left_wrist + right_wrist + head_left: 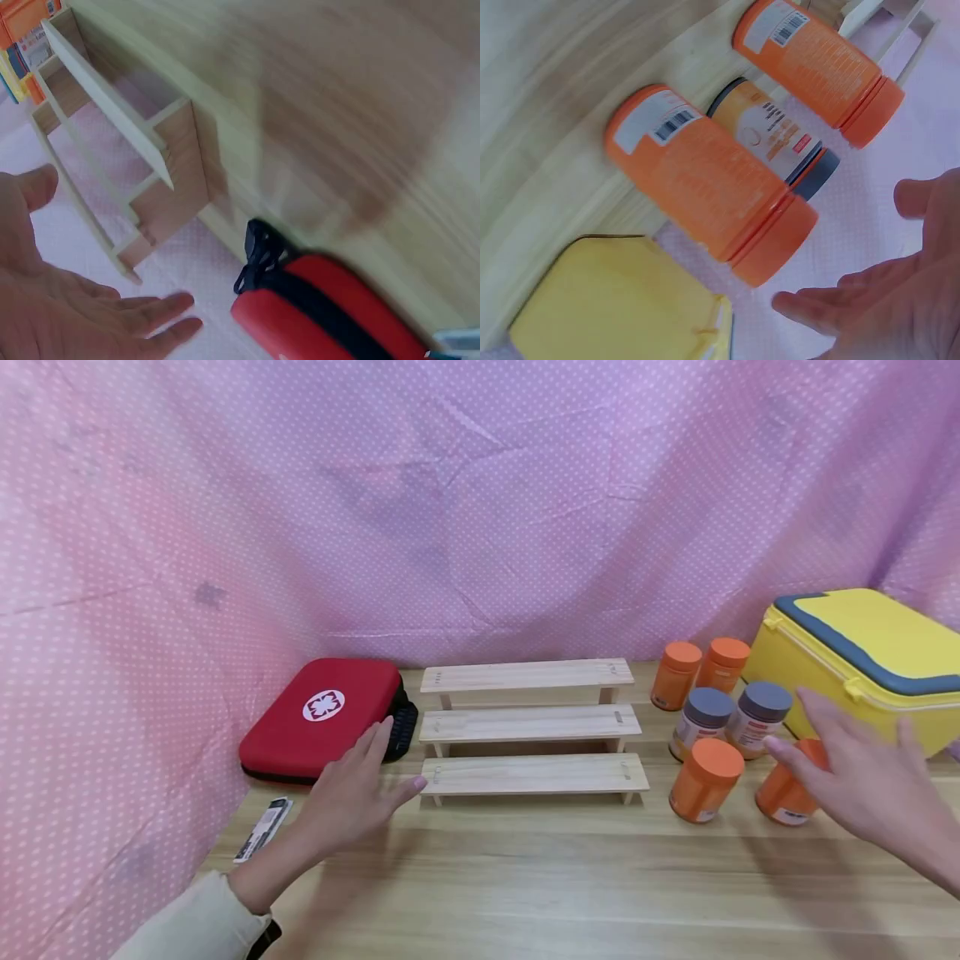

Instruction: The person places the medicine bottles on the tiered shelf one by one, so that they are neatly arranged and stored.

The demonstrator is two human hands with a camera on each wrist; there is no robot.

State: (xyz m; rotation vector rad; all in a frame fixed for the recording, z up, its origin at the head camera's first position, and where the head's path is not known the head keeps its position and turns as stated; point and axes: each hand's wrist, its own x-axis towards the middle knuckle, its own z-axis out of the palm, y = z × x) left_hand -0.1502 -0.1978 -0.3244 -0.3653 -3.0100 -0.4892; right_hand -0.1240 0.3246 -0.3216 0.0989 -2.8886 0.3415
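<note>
My left hand (pixel 348 793) hovers over the table between a red zip case (pixel 300 727) with a white emblem and a three-step wooden rack (pixel 532 774). Its fingers are spread and hold nothing. On the right, my right hand (pixel 873 772) hangs with fingers apart above an orange bottle (pixel 787 789), partly hiding it. Another orange bottle (pixel 705 781) stands to its left. Behind them are two grey-capped bottles (pixel 701 722), then two more orange-capped bottles (pixel 677 675). In the right wrist view, a gap shows between the right hand (pixel 900 300) and the nearest orange bottle (pixel 701 180).
A yellow box (pixel 832 668) with a grey-edged lid stands at the back right. A small white-and-black packet (pixel 264 828) lies at the table's left edge. Pink dotted cloth (pixel 480 510) hangs behind and to the left of the wooden table (pixel 525 885).
</note>
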